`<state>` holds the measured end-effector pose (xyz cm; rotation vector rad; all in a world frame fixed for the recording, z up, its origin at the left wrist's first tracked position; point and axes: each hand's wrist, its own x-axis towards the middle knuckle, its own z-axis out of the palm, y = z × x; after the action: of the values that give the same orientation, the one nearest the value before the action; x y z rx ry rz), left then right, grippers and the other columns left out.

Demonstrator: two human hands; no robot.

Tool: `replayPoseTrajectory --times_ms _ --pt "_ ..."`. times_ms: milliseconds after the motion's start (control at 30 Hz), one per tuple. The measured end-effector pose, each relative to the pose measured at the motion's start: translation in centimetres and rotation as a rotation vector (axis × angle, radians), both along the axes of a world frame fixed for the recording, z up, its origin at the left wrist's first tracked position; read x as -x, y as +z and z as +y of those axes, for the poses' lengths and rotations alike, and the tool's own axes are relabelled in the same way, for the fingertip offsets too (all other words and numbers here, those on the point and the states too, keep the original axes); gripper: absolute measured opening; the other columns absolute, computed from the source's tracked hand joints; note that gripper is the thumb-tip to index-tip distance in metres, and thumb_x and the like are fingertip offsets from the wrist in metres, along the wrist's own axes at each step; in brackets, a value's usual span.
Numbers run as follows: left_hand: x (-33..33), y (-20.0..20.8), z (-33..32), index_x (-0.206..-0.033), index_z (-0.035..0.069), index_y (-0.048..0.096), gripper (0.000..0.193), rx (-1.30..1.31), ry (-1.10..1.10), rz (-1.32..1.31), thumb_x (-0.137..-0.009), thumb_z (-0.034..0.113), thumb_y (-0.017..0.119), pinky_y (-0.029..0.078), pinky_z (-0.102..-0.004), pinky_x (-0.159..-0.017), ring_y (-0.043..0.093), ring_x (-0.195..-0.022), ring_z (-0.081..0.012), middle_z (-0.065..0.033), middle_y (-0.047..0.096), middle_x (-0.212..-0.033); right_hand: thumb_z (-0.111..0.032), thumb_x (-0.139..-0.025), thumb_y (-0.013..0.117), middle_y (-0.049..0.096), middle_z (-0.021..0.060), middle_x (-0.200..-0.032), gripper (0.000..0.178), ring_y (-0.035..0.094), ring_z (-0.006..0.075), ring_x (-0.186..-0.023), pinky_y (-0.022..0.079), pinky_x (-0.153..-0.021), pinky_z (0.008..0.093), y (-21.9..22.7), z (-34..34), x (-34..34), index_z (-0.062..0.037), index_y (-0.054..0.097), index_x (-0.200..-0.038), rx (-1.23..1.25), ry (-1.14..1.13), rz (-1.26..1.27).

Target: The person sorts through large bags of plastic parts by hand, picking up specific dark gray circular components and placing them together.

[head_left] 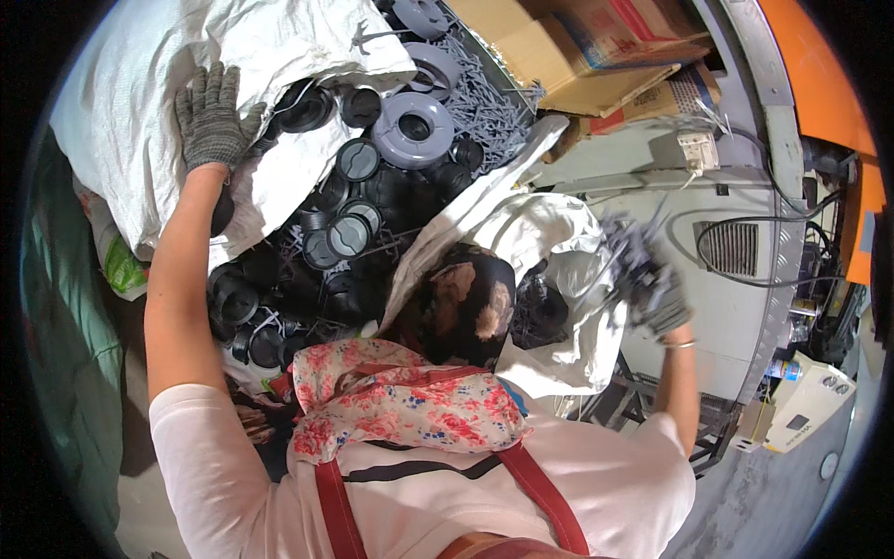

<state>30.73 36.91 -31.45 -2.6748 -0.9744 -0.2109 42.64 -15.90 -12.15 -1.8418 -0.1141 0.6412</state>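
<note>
My left hand, in a grey knit glove, lies with fingers spread on a large white woven sack. Beside that sack is a heap of round black plastic caps, with larger grey plastic rings and many thin grey plastic sticks among them. Out to the right, my gloved right hand is closed round a bunch of thin grey plastic sticks, blurred by motion. The bunch is beside an open white sack, which has dark plastic pieces inside.
Opened cardboard boxes stand at the far right of the heap. A pale machine panel with a vent, a white socket and black cables lie to the right. Green cloth hangs at the left.
</note>
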Motion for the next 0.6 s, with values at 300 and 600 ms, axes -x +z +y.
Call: replayPoseTrajectory --times_ms 300,600 --pt "0.3 -1.0 0.5 -0.134 0.013 0.034 0.067 -0.034 0.031 0.025 -0.08 0.05 0.047 0.008 -0.0474 -0.107 0.019 -0.133 -0.0265 -0.0076 0.026 -0.143 -0.032 -0.073 0.068 0.062 0.0181 -0.097 0.044 0.06 0.0305 -0.092 0.048 -0.079 0.0354 -6.7 4.5 -5.8 0.0023 0.059 -0.1 0.938 0.518 -0.697" --pt "-0.3 -1.7 0.7 -0.136 0.013 0.031 0.067 -0.052 0.037 0.072 -0.08 0.045 0.049 0.008 -0.0474 -0.107 0.022 -0.132 -0.027 -0.0076 0.026 -0.143 -0.026 -0.084 0.042 0.019 0.0204 -0.143 0.057 0.018 0.0387 -0.132 0.016 -0.105 0.051 -25.7 16.8 -25.0 -0.014 0.027 -0.138 1.58 0.908 -0.903"
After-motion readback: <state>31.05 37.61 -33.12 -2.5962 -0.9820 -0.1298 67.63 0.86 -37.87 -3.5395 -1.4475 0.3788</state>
